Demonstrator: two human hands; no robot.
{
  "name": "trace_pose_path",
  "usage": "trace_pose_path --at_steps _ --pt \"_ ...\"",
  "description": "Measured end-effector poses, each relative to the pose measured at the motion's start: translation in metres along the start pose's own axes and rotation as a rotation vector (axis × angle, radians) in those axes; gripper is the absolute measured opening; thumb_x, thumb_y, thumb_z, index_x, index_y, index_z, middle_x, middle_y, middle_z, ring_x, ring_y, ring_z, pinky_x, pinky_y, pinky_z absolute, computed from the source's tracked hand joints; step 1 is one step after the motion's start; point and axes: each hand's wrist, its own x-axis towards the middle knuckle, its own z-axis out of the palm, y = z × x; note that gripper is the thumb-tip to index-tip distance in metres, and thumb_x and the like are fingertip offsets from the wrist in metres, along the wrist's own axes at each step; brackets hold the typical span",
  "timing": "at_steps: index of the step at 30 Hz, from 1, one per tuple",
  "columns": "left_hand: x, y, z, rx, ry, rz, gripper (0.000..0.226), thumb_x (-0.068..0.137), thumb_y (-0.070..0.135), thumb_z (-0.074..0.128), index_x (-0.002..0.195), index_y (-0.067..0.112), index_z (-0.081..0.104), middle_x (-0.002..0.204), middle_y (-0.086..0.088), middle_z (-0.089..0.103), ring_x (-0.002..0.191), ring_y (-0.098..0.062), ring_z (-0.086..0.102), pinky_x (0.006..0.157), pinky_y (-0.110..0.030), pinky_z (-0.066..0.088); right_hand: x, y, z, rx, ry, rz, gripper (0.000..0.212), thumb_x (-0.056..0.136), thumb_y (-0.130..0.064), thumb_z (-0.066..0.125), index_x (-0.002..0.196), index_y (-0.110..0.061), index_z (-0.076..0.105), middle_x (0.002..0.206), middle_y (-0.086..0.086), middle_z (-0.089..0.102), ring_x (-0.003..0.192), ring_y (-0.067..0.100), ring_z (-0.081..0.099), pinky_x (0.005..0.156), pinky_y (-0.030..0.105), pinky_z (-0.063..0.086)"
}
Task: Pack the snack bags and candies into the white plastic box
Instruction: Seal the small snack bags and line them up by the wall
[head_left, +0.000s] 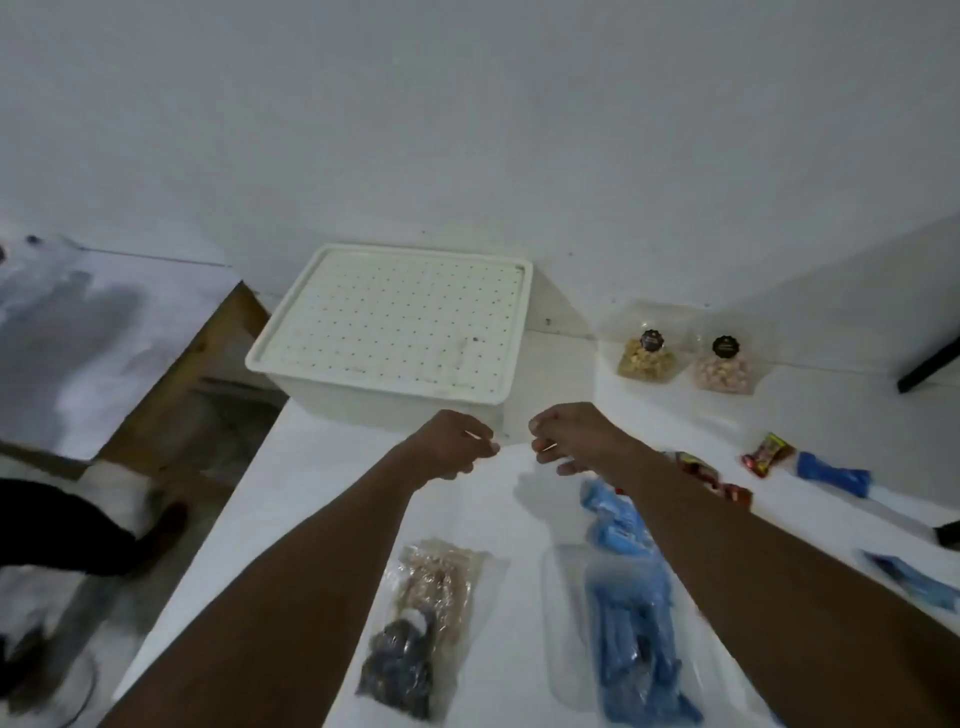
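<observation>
From the head camera, the box (395, 322) sits at the back of the white counter (311, 493), against the wall (467, 130), with its dotted lid (415, 306) on top. Both arms reach out over the counter, and the two hands meet just in front of the box's near edge, close together but not touching. The left hand (457, 447) has its fingers curled in, and so does the right hand (571, 439). A thin pale glint shows at each one's fingertips, but it is too blurred to tell whether either pinches anything. None of the snacks are in the box. Two clear nut bags (647, 353) stand side by side by the wall, to the right of the box. Farther right a red candy (766, 456) lies touching a blue candy (831, 470). More red wrappers (696, 467) peek out from behind the right forearm. Near the front edge a clear bag of brown and dark snacks (421, 623) lies flat between the arms. Beside it is a clear bag of blue packets (628, 623), partly under the right forearm. Another blue packet (919, 582) lies at the far right edge.
</observation>
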Motion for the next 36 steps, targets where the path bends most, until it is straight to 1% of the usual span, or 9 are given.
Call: trace_pose_path --at_steps 3,6,10,14,17,20,23,30,36 --pt "-0.022 -0.061 -0.023 -0.014 -0.013 -0.042 0.024 0.083 0.026 0.078 0.102 0.012 0.074 0.102 -0.015 0.074 0.078 -0.019 0.063 0.066 -0.028 0.046 0.000 0.027 0.070 -0.155 -0.079 0.066 0.022 0.084 -0.026 0.067 0.100 -0.012 0.070 0.084 0.004 0.066 0.073 0.017 0.061 0.063 0.028 0.047" --pt "-0.027 -0.110 -0.032 0.110 -0.018 -0.055 0.034 0.082 0.027 0.080 0.111 0.013 0.072 0.106 -0.010 0.073 0.088 -0.018 0.065 0.070 -0.019 0.047 -0.006 0.053 0.119 -0.325 -0.105 0.115 0.027 0.080 -0.024 0.073 0.103 -0.010 0.070 0.077 0.000 0.060 0.068 0.015 0.054 0.054 0.024 0.042" --pt "-0.026 -0.159 -0.033 0.225 -0.032 -0.070 0.044 0.079 0.029 0.082 0.118 0.014 0.068 0.111 -0.008 0.072 0.102 -0.017 0.067 0.084 -0.020 0.048 -0.010 0.073 0.151 -0.382 -0.077 0.141 0.019 0.078 -0.014 0.073 0.097 -0.008 0.073 0.081 0.002 0.064 0.066 0.015 0.056 0.049 0.021 0.043" --pt "-0.025 -0.174 -0.031 0.177 -0.042 -0.045 0.025 0.077 0.013 0.081 0.100 0.013 0.072 0.083 -0.008 0.071 0.077 -0.021 0.071 0.061 -0.017 0.051 -0.008 0.078 0.154 -0.415 -0.053 0.130 0.008 0.080 -0.005 0.067 0.077 -0.011 0.070 0.070 0.000 0.063 0.061 0.014 0.055 0.047 0.021 0.044" --pt "-0.025 -0.161 -0.037 0.144 -0.093 -0.033 0.009 0.081 0.010 0.078 0.089 0.008 0.075 0.080 -0.013 0.075 0.074 -0.028 0.075 0.063 -0.025 0.055 -0.013 0.068 0.145 -0.416 -0.150 0.140 0.013 0.084 -0.006 0.060 0.077 -0.015 0.067 0.073 -0.001 0.065 0.065 0.013 0.057 0.057 0.023 0.048" --pt "-0.032 -0.132 -0.052 0.072 -0.225 -0.087 0.021 0.084 0.014 0.076 0.099 0.000 0.074 0.094 -0.021 0.074 0.079 -0.026 0.074 0.073 -0.034 0.057 -0.019 0.049 0.124 -0.321 -0.263 0.164 0.011 0.087 -0.006 0.057 0.088 -0.012 0.066 0.084 0.005 0.073 0.074 0.017 0.067 0.068 0.029 0.052" --pt "-0.040 -0.096 -0.071 -0.068 -0.308 -0.122 0.028 0.086 0.010 0.073 0.110 -0.003 0.070 0.096 -0.013 0.068 0.081 -0.026 0.074 0.080 -0.035 0.057 -0.026 0.021 0.095 -0.184 -0.278 0.128 0.008 0.088 -0.009 0.063 0.094 -0.010 0.067 0.083 0.008 0.072 0.074 0.019 0.067 0.071 0.032 0.052" --pt "-0.040 -0.013 -0.097 -0.275 -0.208 0.139 0.021 0.083 0.015 0.078 0.100 0.003 0.072 0.078 -0.004 0.068 0.082 -0.022 0.072 0.073 -0.031 0.054 -0.053 -0.056 0.030 -0.164 -0.112 -0.139 0.005 0.083 -0.013 0.073 0.087 -0.009 0.073 0.071 0.003 0.066 0.070 0.015 0.060 0.069 0.031 0.049" --pt "-0.036 0.031 -0.090 -0.357 -0.089 0.367 0.016 0.088 0.014 0.073 0.097 0.001 0.072 0.086 -0.008 0.070 0.078 -0.020 0.067 0.069 -0.028 0.052 -0.077 -0.085 0.003 -0.111 0.115 -0.392 0.023 0.085 -0.028 0.073 0.091 -0.006 0.071 0.079 0.004 0.068 0.078 0.015 0.061 0.071 0.031 0.045"
